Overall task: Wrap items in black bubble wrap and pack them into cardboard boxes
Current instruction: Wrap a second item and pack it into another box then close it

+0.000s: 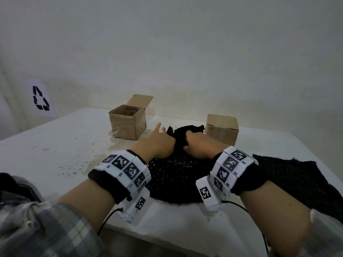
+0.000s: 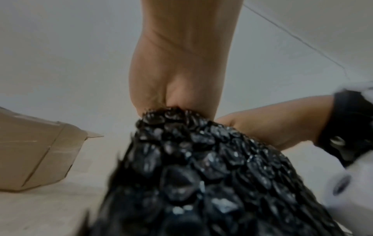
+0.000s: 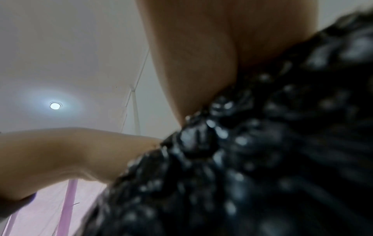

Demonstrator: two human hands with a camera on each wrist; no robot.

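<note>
Black bubble wrap [image 1: 178, 175] sits bunched into a dome on the white speckled surface [image 1: 55, 145] right in front of you, its gathered top pulled up between both your hands, probably to close the wrap over whatever is inside; the item itself is hidden. Your right hand [image 1: 199, 145] has fingers curled into the bunched top, gripping it. Your left hand [image 1: 157, 143] rests against the same bunch on its left side, index finger sticking out straight toward the boxes; the wrist view shows wrap squeezed at the palm, but you can't tell from these frames if those fingers actually grip. More flat black wrap [image 1: 297, 175] lies spread at your right, likely spare sheet for later items. Open brown cardboard box [image 1: 128, 123] stands behind-left, flap up, ready to load; something coloured shows inside. Closed brown cardboard box [image 1: 221, 127] sits just behind the bundle at right, apparently done. Packing not yet begun for this bundle.
</note>
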